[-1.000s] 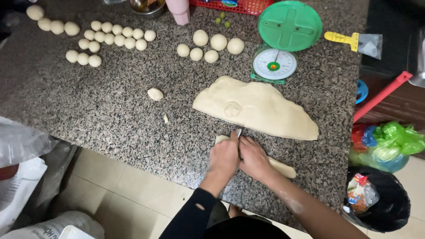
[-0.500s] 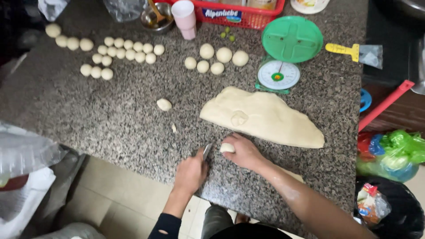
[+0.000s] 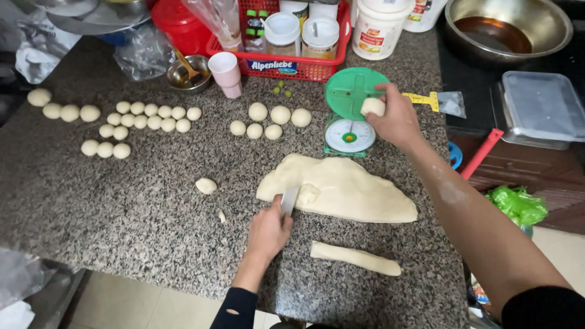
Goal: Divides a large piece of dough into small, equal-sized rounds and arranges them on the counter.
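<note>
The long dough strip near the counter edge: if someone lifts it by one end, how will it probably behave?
The dough strip would probably sag and stretch, since the big dough slab beside it lies soft and slumped. It may cling a little to the granite counter. Lying flat and uneven, it seems unlikely to roll, unlike the small dough balls.

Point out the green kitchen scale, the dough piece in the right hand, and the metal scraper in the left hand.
green kitchen scale (image 3: 349, 135): head view, on its white dial face.
dough piece (image 3: 372, 107): head view, on its rounded top between the right hand's fingers.
metal scraper (image 3: 289, 200): head view, on the blade above the left hand.
</note>
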